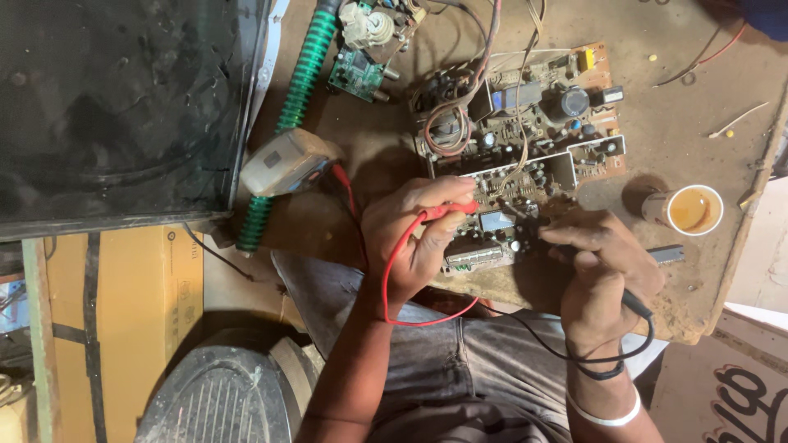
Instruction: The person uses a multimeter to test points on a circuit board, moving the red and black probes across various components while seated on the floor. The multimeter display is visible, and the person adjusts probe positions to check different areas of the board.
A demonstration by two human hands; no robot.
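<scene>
A brown circuit board [525, 131] crowded with capacitors, coils and wires lies on a worn wooden table [681, 107]. My left hand [414, 238] grips a red test probe [447, 212], its tip resting on the near part of the board. My right hand [595, 275] pinches a black test probe [552, 246] and touches it to the board close by. Red and black leads [427, 321] loop back over my lap. The red lead runs to a pale multimeter [287, 162] left of the board.
A green ribbed hose [295, 90] runs along the table's left side beside a dark glass screen [115, 107]. A smaller green board [365, 49] lies at the back. A small cup of amber liquid [694, 209] stands right of the board. A cardboard box [123, 287] sits lower left.
</scene>
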